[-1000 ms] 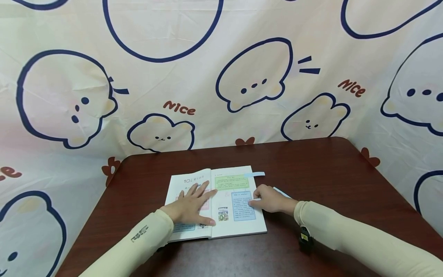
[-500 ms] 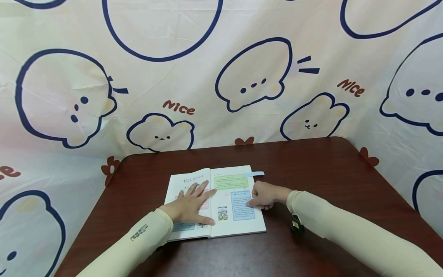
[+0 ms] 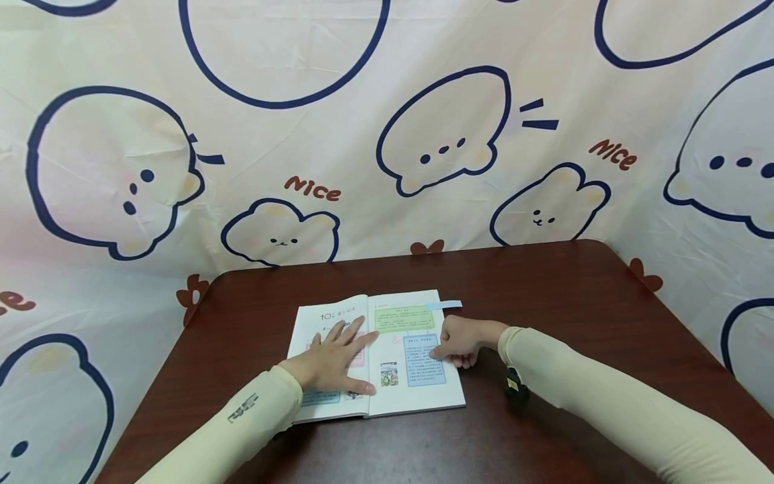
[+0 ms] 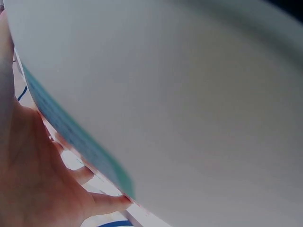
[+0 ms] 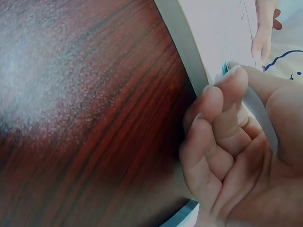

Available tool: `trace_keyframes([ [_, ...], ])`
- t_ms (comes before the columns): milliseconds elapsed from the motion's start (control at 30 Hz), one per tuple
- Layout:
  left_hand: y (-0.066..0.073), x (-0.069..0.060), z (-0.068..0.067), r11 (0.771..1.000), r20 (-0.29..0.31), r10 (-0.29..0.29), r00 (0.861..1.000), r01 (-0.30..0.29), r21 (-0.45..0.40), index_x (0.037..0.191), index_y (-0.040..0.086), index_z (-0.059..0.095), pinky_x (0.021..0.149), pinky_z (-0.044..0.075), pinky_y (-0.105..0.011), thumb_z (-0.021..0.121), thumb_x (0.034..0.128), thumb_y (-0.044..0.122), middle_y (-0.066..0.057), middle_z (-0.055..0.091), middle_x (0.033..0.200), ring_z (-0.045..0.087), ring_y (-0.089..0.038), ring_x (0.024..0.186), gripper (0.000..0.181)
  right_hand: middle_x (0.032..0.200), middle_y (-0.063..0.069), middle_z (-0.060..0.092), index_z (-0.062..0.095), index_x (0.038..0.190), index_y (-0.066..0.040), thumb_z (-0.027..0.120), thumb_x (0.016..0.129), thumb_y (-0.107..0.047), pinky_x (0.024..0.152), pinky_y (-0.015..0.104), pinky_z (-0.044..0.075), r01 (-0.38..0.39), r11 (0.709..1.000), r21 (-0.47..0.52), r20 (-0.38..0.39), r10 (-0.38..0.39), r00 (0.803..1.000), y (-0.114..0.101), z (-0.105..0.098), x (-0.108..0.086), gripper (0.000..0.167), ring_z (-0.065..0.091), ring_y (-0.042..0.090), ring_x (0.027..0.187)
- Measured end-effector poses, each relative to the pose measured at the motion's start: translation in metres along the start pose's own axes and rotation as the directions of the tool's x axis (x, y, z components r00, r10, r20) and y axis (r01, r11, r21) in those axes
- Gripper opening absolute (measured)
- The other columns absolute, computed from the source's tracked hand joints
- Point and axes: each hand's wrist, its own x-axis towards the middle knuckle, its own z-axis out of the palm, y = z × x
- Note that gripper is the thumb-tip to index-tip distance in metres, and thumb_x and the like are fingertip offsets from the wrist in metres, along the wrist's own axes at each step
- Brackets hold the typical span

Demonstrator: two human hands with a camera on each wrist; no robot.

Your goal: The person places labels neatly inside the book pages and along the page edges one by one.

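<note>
An open book with printed pages lies on the table. My left hand rests spread on its left page, thumb near the spine. In the left wrist view the left hand lies along the blurred white page. My right hand is at the book's right edge, thumb on the blue text box and the other fingers curled. In the right wrist view a pale edge shows between that hand's thumb and fingers, which seem to pinch the right page. A light blue strip sticks out at the book's upper right.
The dark brown wooden table extends around the book. A blue-and-white edge of something shows below the right hand. Behind the table hangs a curtain with cartoon drawings.
My right wrist has shifted left and slightly away, its thumb a little farther onto the page. The pale blue thing beside that wrist is now hidden in the head view. My left hand stays still.
</note>
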Motion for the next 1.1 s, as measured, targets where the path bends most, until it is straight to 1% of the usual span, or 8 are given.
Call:
trace_keyframes([
  [200,0.0011,0.0002,-0.0021,1.0,-0.003,0.004,1.0,-0.004,0.002,0.159,0.043,0.023,0.114,0.016,-0.078,0.063,0.0732,0.085,0.002,0.003,0.174,0.01,-0.042,0.158,0.103,0.044,-0.001,0.051,0.054,0.052,-0.01,0.065,0.1,-0.03,0.041,0.021,0.041,-0.008,1.0,0.015,-0.031,0.008,0.999,-0.0026,0.001,-0.0031,0.053,0.049,0.01,0.04],
  [433,0.001,0.0019,-0.0022,1.0,-0.003,0.012,1.0,-0.012,0.001,0.159,0.043,0.023,0.114,0.015,-0.079,0.063,0.0735,0.084,0.001,0.002,0.174,0.009,-0.042,0.158,0.103,0.044,-0.001,0.05,0.052,0.05,-0.011,0.065,0.1,-0.029,0.041,0.021,0.04,-0.029,1.0,0.007,-0.056,0.029,0.998,-0.0056,0.0023,-0.005,0.055,0.047,0.01,0.039],
  [633,0.0009,0.0014,-0.0027,1.0,0.006,0.008,1.0,-0.008,-0.005,0.16,0.043,0.022,0.114,0.015,-0.079,0.063,0.0739,0.084,0.001,0.001,0.174,0.008,-0.042,0.158,0.104,0.045,-0.001,0.05,0.051,0.05,-0.012,0.065,0.1,-0.028,0.042,0.022,0.039,-0.039,0.999,0.001,-0.044,0.039,0.998,-0.0082,0.0023,-0.0039,0.055,0.046,0.01,0.04],
  [800,0.0,-0.0001,-0.0016,1.0,0.008,0.005,1.0,-0.005,-0.002,0.16,0.043,0.022,0.114,0.015,-0.079,0.062,0.0739,0.084,0.001,0.001,0.174,0.009,-0.042,0.158,0.104,0.045,0.0,0.051,0.054,0.051,-0.01,0.065,0.1,-0.028,0.042,0.022,0.04,-0.043,0.999,0.011,-0.044,0.043,0.998,-0.0081,0.0036,-0.003,0.053,0.048,0.01,0.041],
  [967,0.0002,-0.0003,-0.0027,1.0,0.0,0.007,1.0,-0.007,0.001,0.16,0.042,0.023,0.114,0.016,-0.078,0.062,0.0736,0.085,0.001,0.002,0.174,0.009,-0.042,0.158,0.104,0.044,-0.001,0.051,0.055,0.051,-0.009,0.067,0.099,-0.028,0.042,0.022,0.042,-0.025,0.999,0.022,-0.042,0.025,0.999,-0.0055,0.0022,-0.0017,0.053,0.049,0.011,0.04],
  [1100,0.0002,-0.0003,-0.0027,1.0,0.001,0.007,1.0,-0.007,-0.006,0.16,0.042,0.023,0.114,0.015,-0.079,0.063,0.0738,0.084,0.001,0.002,0.174,0.008,-0.042,0.158,0.103,0.043,-0.001,0.051,0.055,0.05,-0.01,0.069,0.098,-0.028,0.042,0.021,0.044,-0.001,1.0,-0.008,-0.051,0.001,0.999,-0.0043,0.0021,-0.0013,0.053,0.05,0.01,0.04],
])
